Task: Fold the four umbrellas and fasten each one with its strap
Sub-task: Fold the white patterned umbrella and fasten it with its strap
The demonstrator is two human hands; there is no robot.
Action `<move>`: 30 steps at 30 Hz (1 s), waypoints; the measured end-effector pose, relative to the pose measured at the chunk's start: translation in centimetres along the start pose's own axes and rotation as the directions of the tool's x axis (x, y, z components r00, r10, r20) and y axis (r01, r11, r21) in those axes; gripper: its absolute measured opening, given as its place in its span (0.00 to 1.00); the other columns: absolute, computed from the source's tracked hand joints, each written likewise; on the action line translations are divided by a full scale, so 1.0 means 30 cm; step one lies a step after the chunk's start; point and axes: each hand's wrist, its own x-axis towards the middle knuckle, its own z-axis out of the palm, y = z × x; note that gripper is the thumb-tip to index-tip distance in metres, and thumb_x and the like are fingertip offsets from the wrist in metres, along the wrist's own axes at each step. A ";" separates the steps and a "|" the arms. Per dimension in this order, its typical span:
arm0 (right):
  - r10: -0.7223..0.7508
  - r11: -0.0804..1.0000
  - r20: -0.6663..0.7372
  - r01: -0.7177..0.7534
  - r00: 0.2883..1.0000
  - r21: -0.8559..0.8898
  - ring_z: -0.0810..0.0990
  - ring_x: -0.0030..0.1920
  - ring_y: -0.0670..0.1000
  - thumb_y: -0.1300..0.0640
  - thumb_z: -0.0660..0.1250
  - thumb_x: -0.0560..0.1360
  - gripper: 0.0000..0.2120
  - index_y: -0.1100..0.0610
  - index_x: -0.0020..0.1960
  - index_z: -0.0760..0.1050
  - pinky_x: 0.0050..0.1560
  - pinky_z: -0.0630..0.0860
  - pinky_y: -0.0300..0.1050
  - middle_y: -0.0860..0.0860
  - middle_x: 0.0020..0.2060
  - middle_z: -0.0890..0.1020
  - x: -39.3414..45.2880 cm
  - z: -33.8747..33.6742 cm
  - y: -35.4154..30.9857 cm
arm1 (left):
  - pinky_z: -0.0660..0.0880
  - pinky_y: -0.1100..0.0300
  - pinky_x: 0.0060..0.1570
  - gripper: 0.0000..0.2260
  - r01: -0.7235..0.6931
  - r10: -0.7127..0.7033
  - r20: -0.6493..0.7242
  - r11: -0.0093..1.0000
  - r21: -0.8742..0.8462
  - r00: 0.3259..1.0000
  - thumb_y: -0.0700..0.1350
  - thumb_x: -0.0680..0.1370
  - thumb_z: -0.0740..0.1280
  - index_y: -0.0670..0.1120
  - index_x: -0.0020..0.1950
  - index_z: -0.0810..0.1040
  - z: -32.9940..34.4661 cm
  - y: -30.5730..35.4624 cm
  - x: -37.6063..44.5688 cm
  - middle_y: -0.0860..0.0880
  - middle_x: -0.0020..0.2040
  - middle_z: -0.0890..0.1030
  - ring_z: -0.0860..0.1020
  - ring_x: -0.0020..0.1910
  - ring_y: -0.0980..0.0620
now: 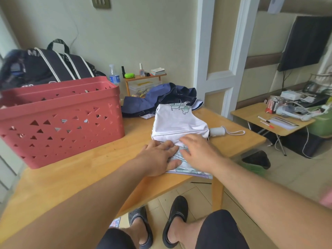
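A white umbrella [177, 123] with a pale printed pattern lies collapsed on the wooden table [86, 169], its loose canopy spread flat. Its white handle [217, 131] with a cord loop points right. My left hand [158, 157] and my right hand [199, 150] both press flat on the near part of the canopy, fingers spread, holding nothing. Behind it lies a dark blue umbrella [161, 97], its cloth crumpled in a heap.
A red perforated basket [61, 121] stands on the table's left half, a dark bag [46, 63] behind it. A small shelf with bottles [143, 76] is against the wall. A low side table [273, 119] with clutter stands to the right. My feet in dark slippers are below the table edge.
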 end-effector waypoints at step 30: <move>0.034 0.981 -0.182 -0.068 0.983 -0.182 0.66 0.74 0.55 0.50 0.58 0.83 0.18 0.54 0.69 0.75 0.67 0.69 0.53 0.49 0.73 0.72 0.047 -0.120 0.050 | 0.30 0.36 0.77 0.30 0.018 -0.015 -0.015 0.980 0.200 1.000 0.67 0.83 0.36 0.60 0.82 0.32 0.008 0.024 0.098 0.58 0.80 0.26 0.25 0.79 0.41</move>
